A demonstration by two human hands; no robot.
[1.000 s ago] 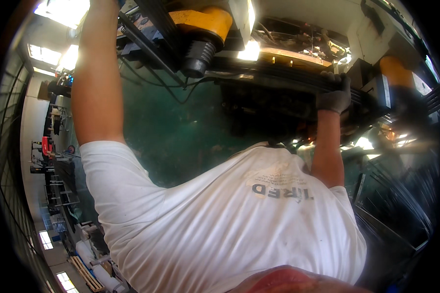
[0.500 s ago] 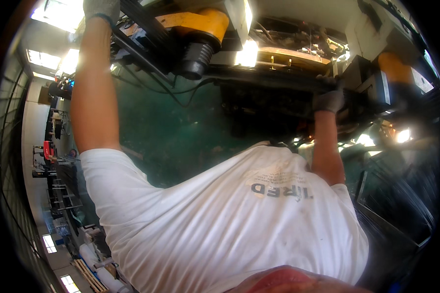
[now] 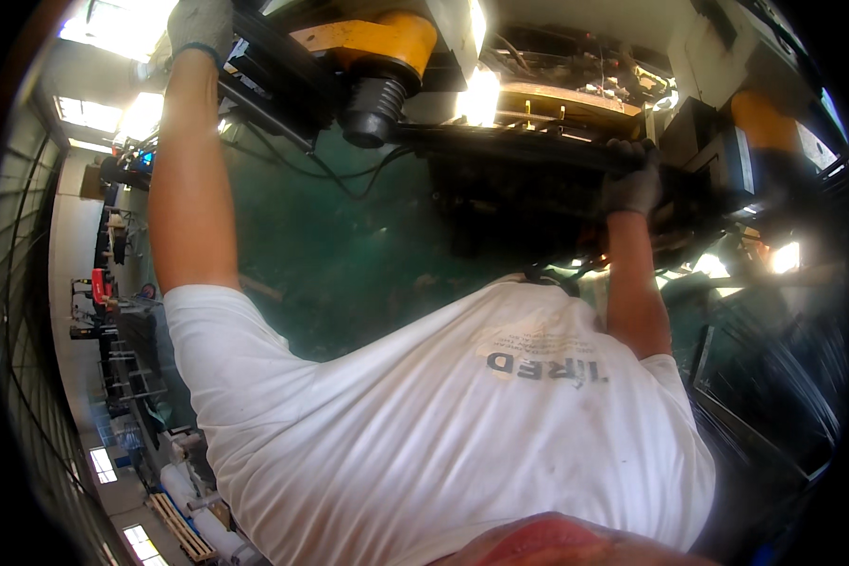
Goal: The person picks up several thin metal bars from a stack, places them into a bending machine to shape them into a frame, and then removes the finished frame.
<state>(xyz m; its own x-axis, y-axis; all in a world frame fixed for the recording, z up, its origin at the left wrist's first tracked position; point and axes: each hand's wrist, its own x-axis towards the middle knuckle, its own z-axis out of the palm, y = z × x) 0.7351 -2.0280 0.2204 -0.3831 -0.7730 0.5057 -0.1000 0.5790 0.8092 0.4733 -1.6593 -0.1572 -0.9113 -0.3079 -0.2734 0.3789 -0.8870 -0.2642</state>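
Note:
My left arm reaches to the upper left, where my left hand [image 3: 201, 28] in a light grey work glove is beside a black machine frame [image 3: 278, 57]. Its fingers run past the top edge of the picture, so their grip is hidden. My right hand [image 3: 632, 184], in a darker grey glove, is closed over a long black bar [image 3: 519, 146] along the machine's front. Between the hands, a yellow machine arm [image 3: 387, 42] carries a black ribbed cylinder [image 3: 375, 108] that points down.
Black cables [image 3: 349, 179] loop below the cylinder over the green floor [image 3: 321, 236]. Behind the bar is a lit machine interior [image 3: 575, 80] with small fittings. A second yellow part [image 3: 762, 121] and a grey box [image 3: 729, 170] stand at the right. Shelving and rolls [image 3: 179, 486] line the far left.
The view has shifted slightly, so the surroundings at the left appear a little further right. Both hands keep nearly the same places at the machine.

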